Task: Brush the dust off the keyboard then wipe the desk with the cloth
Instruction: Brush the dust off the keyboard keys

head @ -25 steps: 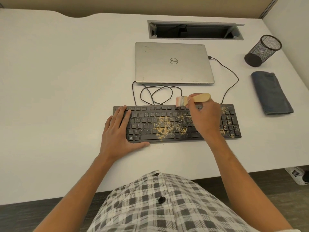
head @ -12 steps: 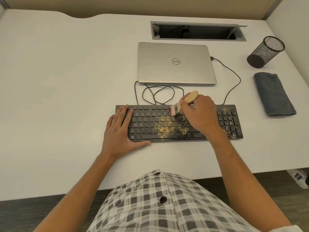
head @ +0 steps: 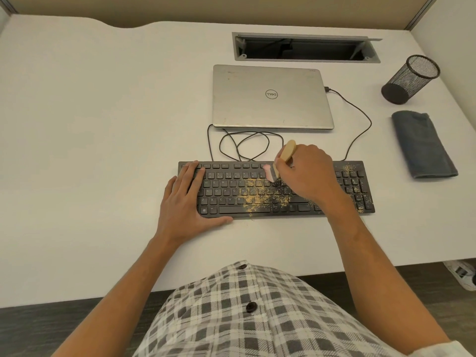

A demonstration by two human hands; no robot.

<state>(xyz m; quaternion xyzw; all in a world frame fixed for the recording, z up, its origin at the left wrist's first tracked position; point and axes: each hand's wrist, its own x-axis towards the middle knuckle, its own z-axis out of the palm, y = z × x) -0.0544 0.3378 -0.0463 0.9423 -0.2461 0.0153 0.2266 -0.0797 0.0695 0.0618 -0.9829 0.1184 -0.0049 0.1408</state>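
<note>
A black keyboard (head: 231, 191) lies on the white desk (head: 103, 124), with yellowish dust (head: 255, 195) scattered over its middle keys and some on the number pad at the right. My right hand (head: 306, 173) grips a small wooden-handled brush (head: 282, 158); its pinkish bristles touch the upper middle keys. My left hand (head: 184, 199) rests flat on the keyboard's left end, fingers straight. A folded dark grey cloth (head: 422, 144) lies on the desk to the right of the keyboard.
A closed silver laptop (head: 270, 96) sits behind the keyboard, with looped cables (head: 244, 145) between them. A black mesh pen cup (head: 409, 78) stands at the back right. An open cable hatch (head: 304, 47) is set into the desk's rear.
My right hand has tilted the brush more upright and drawn its bristles left and down from the top row onto the keys. The left hand has stayed in place.
</note>
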